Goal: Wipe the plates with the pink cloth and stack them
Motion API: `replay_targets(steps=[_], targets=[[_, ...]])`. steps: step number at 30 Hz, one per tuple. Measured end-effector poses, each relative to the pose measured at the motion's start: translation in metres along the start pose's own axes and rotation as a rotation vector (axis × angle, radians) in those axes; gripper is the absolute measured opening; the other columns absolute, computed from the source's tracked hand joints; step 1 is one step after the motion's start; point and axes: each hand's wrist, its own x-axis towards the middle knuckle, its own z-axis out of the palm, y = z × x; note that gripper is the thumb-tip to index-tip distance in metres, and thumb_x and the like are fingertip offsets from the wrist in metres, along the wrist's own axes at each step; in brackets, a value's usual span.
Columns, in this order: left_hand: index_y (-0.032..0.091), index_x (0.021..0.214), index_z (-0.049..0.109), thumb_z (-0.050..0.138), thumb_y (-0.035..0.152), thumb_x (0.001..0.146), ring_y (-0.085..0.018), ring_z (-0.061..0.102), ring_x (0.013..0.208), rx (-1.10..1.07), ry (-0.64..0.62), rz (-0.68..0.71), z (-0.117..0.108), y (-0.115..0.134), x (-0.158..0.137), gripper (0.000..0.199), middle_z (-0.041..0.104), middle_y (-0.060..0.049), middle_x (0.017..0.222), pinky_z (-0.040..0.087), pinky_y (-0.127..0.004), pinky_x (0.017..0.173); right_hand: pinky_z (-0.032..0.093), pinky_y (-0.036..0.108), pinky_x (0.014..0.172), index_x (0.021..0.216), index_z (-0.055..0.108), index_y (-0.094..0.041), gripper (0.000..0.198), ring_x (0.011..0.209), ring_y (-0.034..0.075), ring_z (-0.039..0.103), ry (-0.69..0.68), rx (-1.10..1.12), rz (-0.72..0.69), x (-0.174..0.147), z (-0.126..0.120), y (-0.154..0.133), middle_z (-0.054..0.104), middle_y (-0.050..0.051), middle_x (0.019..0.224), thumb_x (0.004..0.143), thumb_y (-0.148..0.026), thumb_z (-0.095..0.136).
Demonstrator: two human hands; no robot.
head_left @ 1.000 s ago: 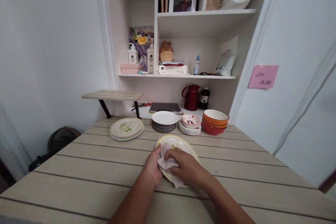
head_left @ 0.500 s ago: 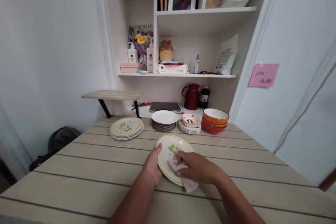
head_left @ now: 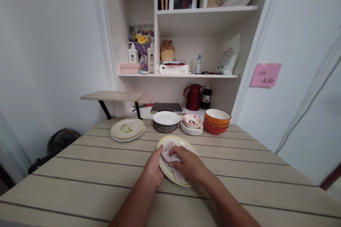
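Note:
A cream plate with a yellow rim (head_left: 170,175) is tilted up a little over the wooden table. My left hand (head_left: 155,167) grips its left edge, thumb on the top face and the other fingers out of sight beneath. In my right hand (head_left: 188,165) a pale pinkish-white cloth (head_left: 168,154) is bunched and pressed against the plate's upper left face. The cloth and fingers cover most of the plate's middle, and a loose end of the cloth hangs towards its lower edge.
Behind the plate stand a stack of yellow-rimmed plates (head_left: 128,129), a stack of white-topped plates (head_left: 166,118), small dishes under a pink square bowl (head_left: 193,120), and orange and red bowls (head_left: 217,122). A raised wooden shelf (head_left: 113,95) stands at the back left; a red jug (head_left: 193,97) is farther back.
My right hand has slid the cloth up and left across the plate, covering its green print. My left hand keeps its hold on the edge.

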Motion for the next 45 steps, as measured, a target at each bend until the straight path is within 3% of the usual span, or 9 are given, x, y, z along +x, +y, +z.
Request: replay_targets(steps=[6,13,21,28,37,45], targets=[[0.005,0.125,0.058,0.052,0.034,0.091,-0.028,0.071,0.091,0.041,0.064,0.019,0.000,-0.001,0.000,0.045,0.073,-0.017,0.103,0.050,-0.040,0.090,0.036,0.032,0.076,0.106,0.057,-0.024,0.032,0.095,0.025,0.059,-0.059,-0.032,0.025,-0.007,-0.014,0.007,0.067,0.008,0.109,0.077,-0.036,0.060],[0.004,0.125,0.057,0.052,0.034,0.090,-0.029,0.071,0.090,0.048,0.086,0.025,0.002,0.000,0.000,0.046,0.074,-0.017,0.102,0.051,-0.041,0.090,0.037,0.028,0.075,0.098,0.059,-0.025,0.029,0.090,0.020,0.059,-0.174,0.019,-0.078,-0.013,-0.019,0.003,0.067,0.002,0.101,0.071,-0.030,0.066],[0.003,0.113,0.064,0.052,0.033,0.091,-0.029,0.071,0.086,0.044,0.081,0.021,0.001,0.001,0.000,0.039,0.075,-0.016,0.088,0.052,-0.039,0.084,0.037,0.029,0.082,0.109,0.058,-0.028,0.033,0.095,0.020,0.056,-0.032,0.031,-0.078,-0.004,-0.001,-0.005,0.058,0.004,0.109,0.076,-0.025,0.061],[0.006,0.124,0.059,0.052,0.033,0.091,-0.029,0.070,0.094,0.031,0.030,0.010,0.002,-0.001,-0.001,0.044,0.074,-0.016,0.100,0.049,-0.042,0.091,0.036,0.032,0.080,0.114,0.056,-0.025,0.037,0.092,0.021,0.056,-0.035,-0.074,0.051,-0.003,-0.010,0.010,0.057,0.007,0.112,0.078,-0.026,0.058],[0.002,0.122,0.059,0.052,0.033,0.091,-0.030,0.070,0.092,0.031,0.039,0.006,0.002,0.000,-0.001,0.045,0.075,-0.017,0.096,0.050,-0.041,0.090,0.039,0.030,0.083,0.105,0.057,-0.026,0.032,0.096,0.021,0.058,-0.154,0.031,-0.089,-0.012,-0.015,0.005,0.062,0.004,0.107,0.074,-0.029,0.066],[0.004,0.115,0.063,0.053,0.033,0.090,-0.028,0.071,0.086,0.037,0.060,-0.002,0.000,0.001,0.001,0.040,0.075,-0.016,0.090,0.053,-0.039,0.084,0.039,0.031,0.086,0.111,0.057,-0.028,0.036,0.098,0.021,0.057,-0.073,0.043,-0.099,-0.007,-0.005,-0.006,0.057,0.005,0.111,0.076,-0.024,0.062]])
